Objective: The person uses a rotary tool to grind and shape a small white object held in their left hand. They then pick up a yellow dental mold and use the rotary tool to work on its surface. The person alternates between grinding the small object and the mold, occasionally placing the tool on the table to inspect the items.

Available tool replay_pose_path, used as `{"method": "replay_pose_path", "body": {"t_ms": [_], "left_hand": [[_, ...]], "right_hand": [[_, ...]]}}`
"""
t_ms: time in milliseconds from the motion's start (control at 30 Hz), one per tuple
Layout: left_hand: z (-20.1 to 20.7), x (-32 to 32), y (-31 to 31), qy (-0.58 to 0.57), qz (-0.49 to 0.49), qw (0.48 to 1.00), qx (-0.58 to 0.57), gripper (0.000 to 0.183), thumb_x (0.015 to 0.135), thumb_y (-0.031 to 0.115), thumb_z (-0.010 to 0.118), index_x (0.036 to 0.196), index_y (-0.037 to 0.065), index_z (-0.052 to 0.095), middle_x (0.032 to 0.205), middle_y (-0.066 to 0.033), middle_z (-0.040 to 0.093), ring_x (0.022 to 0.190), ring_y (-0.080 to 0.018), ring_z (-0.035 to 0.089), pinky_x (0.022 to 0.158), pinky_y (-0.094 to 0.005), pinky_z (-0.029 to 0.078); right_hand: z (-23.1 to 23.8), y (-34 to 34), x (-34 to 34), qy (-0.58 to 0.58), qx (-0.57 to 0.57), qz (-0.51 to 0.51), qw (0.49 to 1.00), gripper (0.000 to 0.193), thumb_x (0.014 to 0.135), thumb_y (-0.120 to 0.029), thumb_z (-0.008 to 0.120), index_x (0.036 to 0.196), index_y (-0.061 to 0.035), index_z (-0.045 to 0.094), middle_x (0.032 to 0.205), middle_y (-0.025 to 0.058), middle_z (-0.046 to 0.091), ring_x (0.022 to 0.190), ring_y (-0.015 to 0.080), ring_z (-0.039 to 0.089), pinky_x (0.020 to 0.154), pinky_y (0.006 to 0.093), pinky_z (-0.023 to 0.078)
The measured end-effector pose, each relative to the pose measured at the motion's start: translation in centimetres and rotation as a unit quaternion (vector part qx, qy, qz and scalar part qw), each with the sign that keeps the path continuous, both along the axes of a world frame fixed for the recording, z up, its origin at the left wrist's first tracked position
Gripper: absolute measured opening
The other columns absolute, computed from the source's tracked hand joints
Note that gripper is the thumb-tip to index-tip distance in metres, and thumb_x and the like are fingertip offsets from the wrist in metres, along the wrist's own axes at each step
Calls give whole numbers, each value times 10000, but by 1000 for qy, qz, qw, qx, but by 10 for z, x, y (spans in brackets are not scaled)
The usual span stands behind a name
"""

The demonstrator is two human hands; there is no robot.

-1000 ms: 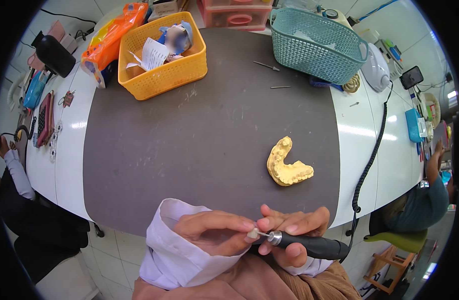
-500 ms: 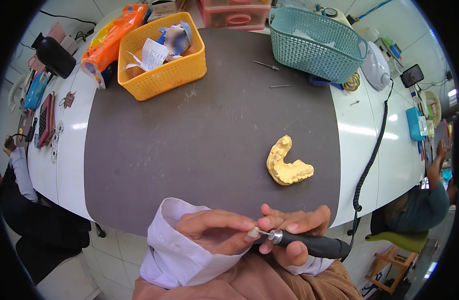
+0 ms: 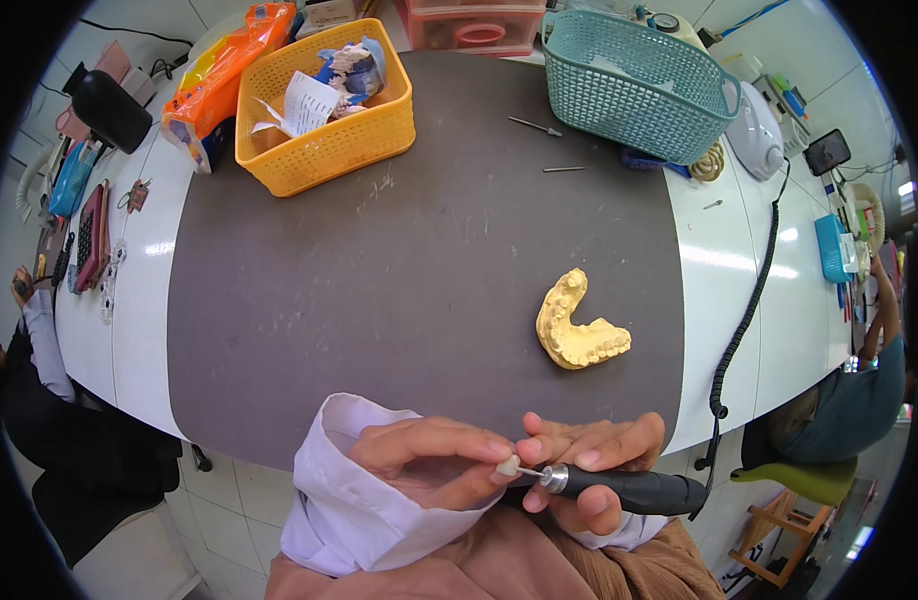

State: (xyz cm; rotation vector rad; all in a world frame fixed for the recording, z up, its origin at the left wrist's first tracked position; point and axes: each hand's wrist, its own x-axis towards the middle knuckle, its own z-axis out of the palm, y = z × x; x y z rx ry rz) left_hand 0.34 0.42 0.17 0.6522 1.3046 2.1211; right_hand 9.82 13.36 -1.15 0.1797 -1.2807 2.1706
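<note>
Between the thumb and forefinger of my left hand (image 3: 429,458) is a small whitish dental crown (image 3: 508,466). My right hand (image 3: 597,460) grips a black handpiece (image 3: 629,490) with a silver collar. The thin metal bur (image 3: 531,471) at its front reaches the crown, and the fingertips of both hands nearly meet there. Both hands are low over my lap, at the table's near edge. Beyond the right hand, a yellow plaster dental model (image 3: 569,332) shaped like an arch lies on the grey mat (image 3: 379,290).
A yellow basket (image 3: 324,165) holding papers and wrapped items stands far left, a teal basket (image 3: 629,110) far right. Loose burs (image 3: 535,126) lie between them. The handpiece's coiled black cord (image 3: 744,320) runs down the right side. Other people sit left and right.
Both hands keep nearly the same pose, with the crown and the handpiece still held. The handpiece's rear end has shifted slightly right. At the far right, the other person's arm has moved.
</note>
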Motion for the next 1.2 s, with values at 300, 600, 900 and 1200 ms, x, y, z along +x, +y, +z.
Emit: {"method": "replay_pose_path", "body": {"t_ms": [300,600,900,1200], "left_hand": [[-1,-3,-1,40,-9,999,-10,192,759,-40,694,932,19,638,874,-125,675,816,-201,671,733,-303,555],[-2,-2,-1,45,-3,999,-22,186,754,-30,703,922,24,642,864,-120,677,807,-199,673,723,-298,556],[-2,-2,-1,51,-5,998,-26,191,751,-19,710,923,35,645,858,-110,680,807,-195,673,725,-297,554],[-3,-2,-1,43,-1,999,-24,192,749,-25,709,922,30,644,858,-118,679,802,-201,674,714,-296,556]], "right_hand": [[4,2,2,-28,-3,-2,1000,242,853,-71,601,1021,-20,435,806,267,642,1016,371,597,1004,485,361],[5,4,3,-35,7,2,999,239,855,-76,599,1020,-23,434,822,279,638,1006,371,602,990,494,374],[5,4,4,-35,-3,8,999,248,855,-83,604,1021,-25,430,852,301,629,982,370,614,993,501,366],[4,4,4,-28,10,10,1000,253,856,-89,608,1024,-22,431,788,264,640,1001,391,598,987,499,375]]}}
